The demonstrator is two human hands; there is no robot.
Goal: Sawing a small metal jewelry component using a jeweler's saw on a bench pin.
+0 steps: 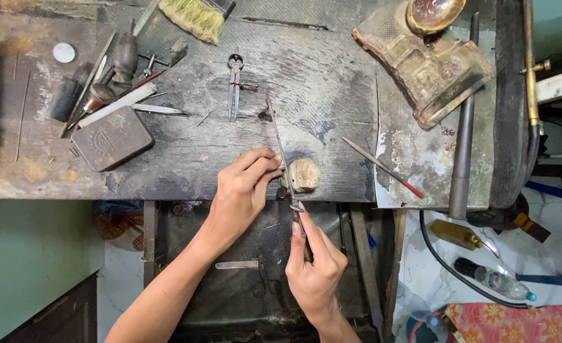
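Observation:
My right hand (314, 263) grips the handle of a long thin metal file (279, 143) that runs away from me across the dark wooden bench (185, 159). My left hand (246, 190) pinches something very small against the worn wooden bench peg (303, 174) at the bench's front edge; the small piece itself is hidden by my fingertips. The file's blade passes right beside those fingertips.
A divider compass (234, 82), a flat metal tin (111, 138), several hand tools (112, 70), a brush (195, 16), a red-tipped needle file (382, 167), a rusty block with a bowl (430, 60) and a long metal rod (463, 127) lie on the bench. Below, a tray holds scissors (265, 282).

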